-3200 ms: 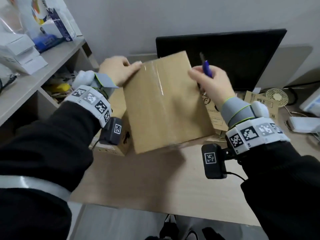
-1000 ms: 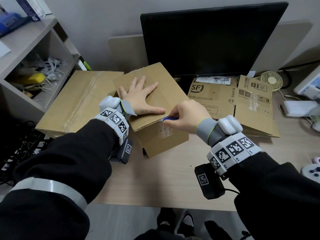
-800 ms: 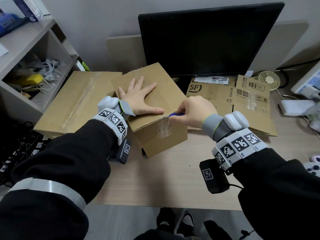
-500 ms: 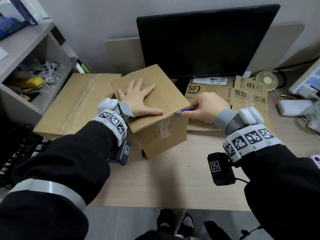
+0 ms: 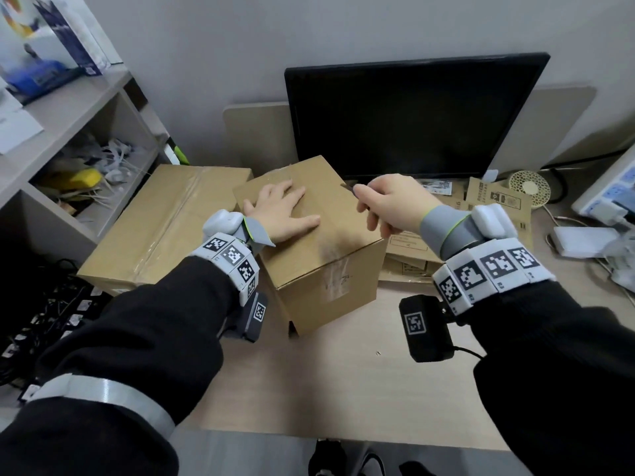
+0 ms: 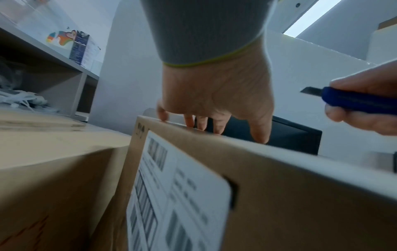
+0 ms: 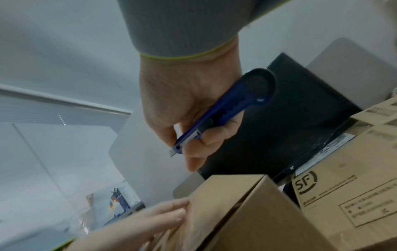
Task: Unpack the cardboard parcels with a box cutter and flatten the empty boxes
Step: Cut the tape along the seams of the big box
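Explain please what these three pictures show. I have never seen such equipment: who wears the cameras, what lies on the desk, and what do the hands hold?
There is no machine here: a person wears three cameras, one on the head and one on each wrist. The bands with black-and-white squares are part of that rig.

The head view looks down at a desk. The left hand lies flat, fingers straight, on top of a small cardboard box. The right hand grips a blue box cutter with a short piece of blade out, held just above the box's far right edge.

The left wrist view looks along the left hand and shows a white shipping label on the box's side. The right wrist view shows the cutter from below.

Also on the desk: a larger taped box, flattened SF cartons and a black monitor.
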`<action>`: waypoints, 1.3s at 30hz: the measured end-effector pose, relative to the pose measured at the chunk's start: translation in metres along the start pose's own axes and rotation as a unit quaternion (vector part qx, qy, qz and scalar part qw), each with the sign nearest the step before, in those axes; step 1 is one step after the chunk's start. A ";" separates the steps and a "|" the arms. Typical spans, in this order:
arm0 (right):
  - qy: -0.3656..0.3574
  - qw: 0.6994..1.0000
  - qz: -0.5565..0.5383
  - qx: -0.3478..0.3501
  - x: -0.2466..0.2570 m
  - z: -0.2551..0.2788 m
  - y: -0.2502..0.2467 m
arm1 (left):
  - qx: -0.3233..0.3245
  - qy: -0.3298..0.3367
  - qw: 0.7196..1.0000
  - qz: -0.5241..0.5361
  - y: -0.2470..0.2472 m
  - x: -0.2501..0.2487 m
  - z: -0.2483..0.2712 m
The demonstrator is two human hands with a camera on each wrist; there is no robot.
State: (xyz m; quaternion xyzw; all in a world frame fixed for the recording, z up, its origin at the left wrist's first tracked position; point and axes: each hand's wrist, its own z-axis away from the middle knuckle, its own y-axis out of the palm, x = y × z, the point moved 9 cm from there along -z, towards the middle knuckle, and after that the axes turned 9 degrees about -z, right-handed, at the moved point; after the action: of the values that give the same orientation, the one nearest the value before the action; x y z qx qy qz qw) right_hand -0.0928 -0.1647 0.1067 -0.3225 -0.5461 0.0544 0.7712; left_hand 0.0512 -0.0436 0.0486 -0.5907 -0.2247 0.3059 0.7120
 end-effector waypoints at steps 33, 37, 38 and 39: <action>0.071 0.987 0.143 -0.013 0.060 -0.153 0.094 | -0.049 -0.121 0.964 0.233 -0.010 0.079 -0.068; 0.056 0.984 0.168 -0.005 0.062 -0.152 0.097 | -0.043 -0.116 0.965 0.231 -0.008 0.079 -0.069; 0.052 0.984 0.171 -0.005 0.063 -0.152 0.097 | -0.043 -0.115 0.965 0.233 -0.007 0.079 -0.070; 0.054 0.984 0.171 -0.004 0.062 -0.152 0.097 | -0.044 -0.114 0.965 0.232 -0.007 0.079 -0.070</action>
State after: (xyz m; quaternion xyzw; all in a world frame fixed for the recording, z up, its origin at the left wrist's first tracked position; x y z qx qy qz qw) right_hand 0.0915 -0.1283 0.0735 -0.4168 -0.4409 0.1662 0.7773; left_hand 0.1563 -0.0387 0.0381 -0.6185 -0.1738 0.5180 0.5647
